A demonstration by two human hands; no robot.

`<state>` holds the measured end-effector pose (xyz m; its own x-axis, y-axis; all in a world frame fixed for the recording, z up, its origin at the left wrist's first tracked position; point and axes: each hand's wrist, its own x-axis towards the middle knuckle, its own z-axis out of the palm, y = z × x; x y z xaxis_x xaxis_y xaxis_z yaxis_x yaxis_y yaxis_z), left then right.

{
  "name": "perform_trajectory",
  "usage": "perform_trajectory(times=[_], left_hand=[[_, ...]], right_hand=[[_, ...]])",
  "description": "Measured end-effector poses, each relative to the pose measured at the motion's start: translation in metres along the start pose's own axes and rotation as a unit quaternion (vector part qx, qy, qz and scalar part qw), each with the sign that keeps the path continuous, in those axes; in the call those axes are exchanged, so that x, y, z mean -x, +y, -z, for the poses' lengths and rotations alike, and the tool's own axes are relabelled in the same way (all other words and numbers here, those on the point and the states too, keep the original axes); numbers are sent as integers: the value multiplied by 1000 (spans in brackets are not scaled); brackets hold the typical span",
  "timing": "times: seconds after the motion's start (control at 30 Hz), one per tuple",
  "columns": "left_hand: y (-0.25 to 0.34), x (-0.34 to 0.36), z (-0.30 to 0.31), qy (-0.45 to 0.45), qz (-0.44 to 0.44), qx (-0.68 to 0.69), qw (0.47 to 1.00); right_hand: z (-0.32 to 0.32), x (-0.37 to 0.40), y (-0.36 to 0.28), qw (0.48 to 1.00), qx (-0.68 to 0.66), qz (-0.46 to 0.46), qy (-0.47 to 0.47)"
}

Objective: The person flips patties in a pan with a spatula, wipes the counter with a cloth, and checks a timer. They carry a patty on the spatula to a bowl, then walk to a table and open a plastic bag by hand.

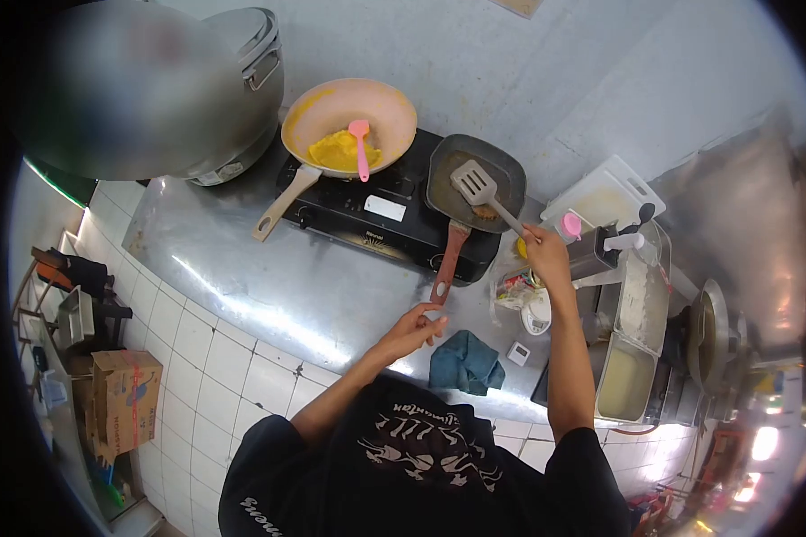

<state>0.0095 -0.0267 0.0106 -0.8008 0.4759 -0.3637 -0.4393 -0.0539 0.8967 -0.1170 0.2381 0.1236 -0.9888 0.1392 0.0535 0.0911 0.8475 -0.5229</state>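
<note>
While right (546, 254) holds spatula (474, 183), left (411, 334) perhaps touches handle (450, 261).

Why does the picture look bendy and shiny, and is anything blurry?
Head view: the steel counter looks curved, probably from a wide lens, and the corners go black; head view again: white glare streaks the counter, a smeary blur covers much of the big metal pot, but the slotted spatula looks fairly sharp.

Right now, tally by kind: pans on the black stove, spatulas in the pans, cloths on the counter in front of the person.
Pans: 2 (round pan, square pan)
Spatulas: 2 (pink spatula, slotted spatula in right hand)
Cloths: 1 (blue cloth)
Total: 5
</note>
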Motion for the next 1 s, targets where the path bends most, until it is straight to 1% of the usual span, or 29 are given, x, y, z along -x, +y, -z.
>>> perform_trajectory(times=[0.03,0.1,0.13,0.2,0.23,0.3,0.4,0.5,0.57,0.73,0.8,0.83,0.9,0.93,1.0], left_hand=[[1,-2,-1,1,5,1,1000],[2,-8,0,-1,20,9,1000],[2,-9,1,-2,22,10,1000],[-2,-10,-1,3,6,18,1000],[-5,-11,-1,2,7,23,1000],[-8,-13,0,-5,7,35,999],[-13,-15,1,-17,-13,50,999],[-14,-16,3,-23,-25,69,997],[-20,-19,4,-31,-22,83,996],[-6,-17,4,-40,-15,132,990],[-4,-16,6,-46,-15,108,993],[-9,-18,6,-58,-10,99,993],[-20,-23,6,-76,-9,128,989],[-20,-22,7,-91,-5,114,989],[-18,-18,7,-88,-11,88,992]], right_hand=[[3,0,-13,1000,-1,-3,-4],[14,-5,-37,985,149,-66,-51],[17,-11,-42,985,151,-68,-53],[26,-26,-44,971,206,-43,-113],[28,-34,-40,970,210,-44,-115],[31,-46,-40,966,212,-14,-146],[36,-50,-51,956,233,-26,-178],[33,-56,-41,951,236,-17,-198],[31,-58,-34,952,232,-20,-198],[26,-49,-43,955,225,-40,-187],[22,-49,-34,924,294,57,-238],[18,-43,-37,928,289,44,-233],[10,-22,-35,977,164,-15,-135],[16,-12,-37,979,158,-30,-122],[31,-2,-43,992,63,-97,-54]])
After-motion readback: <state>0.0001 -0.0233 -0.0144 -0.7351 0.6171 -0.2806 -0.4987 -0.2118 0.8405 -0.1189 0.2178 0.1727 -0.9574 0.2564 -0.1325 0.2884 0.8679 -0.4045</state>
